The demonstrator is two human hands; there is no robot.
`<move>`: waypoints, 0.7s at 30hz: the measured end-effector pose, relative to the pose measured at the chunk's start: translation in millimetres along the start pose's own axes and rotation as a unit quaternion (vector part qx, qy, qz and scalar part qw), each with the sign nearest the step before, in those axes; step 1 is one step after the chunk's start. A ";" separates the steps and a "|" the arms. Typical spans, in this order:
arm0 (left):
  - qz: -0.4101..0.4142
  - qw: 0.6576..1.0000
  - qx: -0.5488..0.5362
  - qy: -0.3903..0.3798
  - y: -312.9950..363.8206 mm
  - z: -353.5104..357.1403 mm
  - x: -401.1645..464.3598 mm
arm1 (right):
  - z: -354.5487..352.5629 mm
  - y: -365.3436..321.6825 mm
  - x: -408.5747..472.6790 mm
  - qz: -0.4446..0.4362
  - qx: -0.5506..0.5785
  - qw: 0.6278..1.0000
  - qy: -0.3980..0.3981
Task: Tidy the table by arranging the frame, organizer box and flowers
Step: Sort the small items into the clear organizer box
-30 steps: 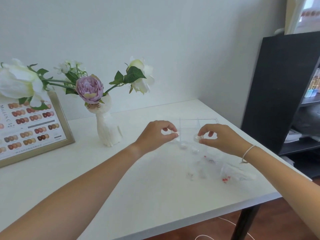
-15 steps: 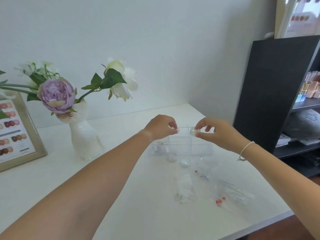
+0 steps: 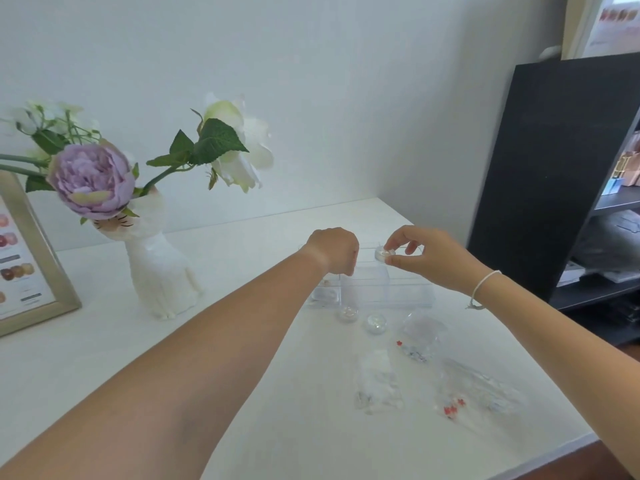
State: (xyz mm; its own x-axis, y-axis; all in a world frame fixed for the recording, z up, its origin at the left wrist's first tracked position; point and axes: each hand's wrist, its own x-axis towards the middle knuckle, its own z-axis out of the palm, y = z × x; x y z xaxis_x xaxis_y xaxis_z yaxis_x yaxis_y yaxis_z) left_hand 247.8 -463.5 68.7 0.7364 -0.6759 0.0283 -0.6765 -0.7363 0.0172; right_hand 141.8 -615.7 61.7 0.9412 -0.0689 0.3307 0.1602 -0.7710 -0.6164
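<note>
left hand [image 3: 334,251] curled, fingers down into clear organizer box [image 3: 374,287], contents of grip unclear | right hand [image 3: 424,256] pinches small clear jar [image 3: 382,253] above box | frame [image 3: 34,258] far left | flowers [image 3: 93,178] in white vase [image 3: 159,271] on worktop [image 3: 242,393]

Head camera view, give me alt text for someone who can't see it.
Two bare hands reach over a clear organizer box on a white table; the right hand pinches a small round clear jar, the left hand hangs closed above the box. Flowers in a white vase and a frame stand left.
</note>
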 end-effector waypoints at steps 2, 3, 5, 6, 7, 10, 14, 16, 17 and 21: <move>-0.003 1.000 0.006 -0.008 0.6 -0.6 1.1 | 1.6 0.3 4.3 0.005 -0.001 1.000 0.002; -0.004 1.000 0.000 -0.011 0.4 -1.2 1.0 | 2.3 0.6 6.7 0.008 -0.004 1.000 0.002; -0.002 1.000 -0.024 -0.010 -1.3 -2.5 -1.2 | 3.2 1.1 11.9 0.013 -0.013 1.000 0.000; 0.001 0.999 -0.040 -0.005 -2.9 -3.0 -3.6 | 3.6 1.7 14.6 0.015 -0.016 1.000 -0.001; 0.005 0.998 -0.058 0.004 -4.8 -3.4 -6.7 | 3.9 2.3 16.9 0.017 -0.017 1.000 -0.001; 0.017 0.992 -0.113 0.055 -13.0 -4.8 -19.4 | 5.8 2.4 23.9 0.018 -0.019 1.000 0.001; 0.036 0.974 -0.190 0.117 -21.9 -1.5 -43.5 | 11.8 -1.8 33.5 0.021 -0.063 0.997 -0.030; 0.045 0.967 -0.218 0.126 -22.9 2.3 -58.8 | 15.6 -4.7 38.6 0.026 -0.110 0.992 -0.051; 0.051 0.964 -0.226 0.128 -22.8 4.6 -66.1 | 17.4 -6.3 40.8 0.027 -0.140 0.988 -0.058; 0.070 0.954 -0.253 0.145 -21.2 14.6 -90.1 | 25.6 -11.9 48.5 0.024 -0.223 0.972 -0.073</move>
State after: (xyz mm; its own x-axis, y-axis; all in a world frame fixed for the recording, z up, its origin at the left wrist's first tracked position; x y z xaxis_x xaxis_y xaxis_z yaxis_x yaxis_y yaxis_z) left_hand 195.8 -387.4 51.1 0.6554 -0.6744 0.3400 -0.7392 -0.4804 0.4720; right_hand 193.1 -593.7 66.8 0.9818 -0.0464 0.1841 0.0006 -0.9688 -0.2478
